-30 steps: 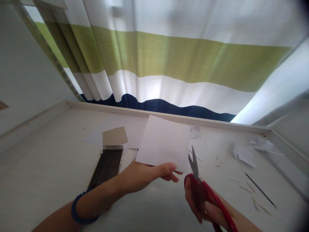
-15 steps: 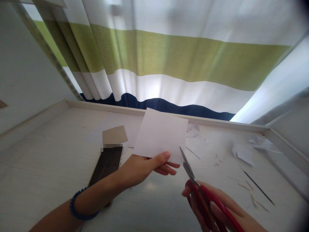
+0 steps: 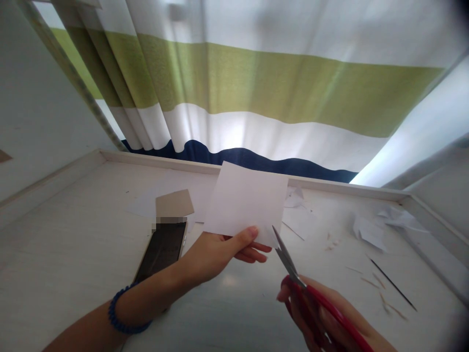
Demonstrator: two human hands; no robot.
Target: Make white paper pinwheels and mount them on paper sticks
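Note:
My left hand (image 3: 223,252) pinches the lower edge of a white paper sheet (image 3: 247,203), thumb on top and fingers beneath, holding it up over the white table (image 3: 66,244). A blue coil band (image 3: 119,318) circles that wrist. My right hand (image 3: 322,313) grips red-handled scissors (image 3: 311,293) at the lower right. Their metal blades (image 3: 284,252) point up and left, and the tips touch the sheet's lower right corner.
A dark phone (image 3: 161,249) lies left of my left hand, with a tan card (image 3: 174,204) and white sheets behind it. Paper scraps (image 3: 370,232), thin sticks (image 3: 392,283) and a dark skewer lie at the right. A striped curtain (image 3: 256,83) hangs behind the raised table rim.
The sheet has risen and tilted a little. The scissors swung from upright to slanting up-left, and their tips came in to the sheet's lower right corner.

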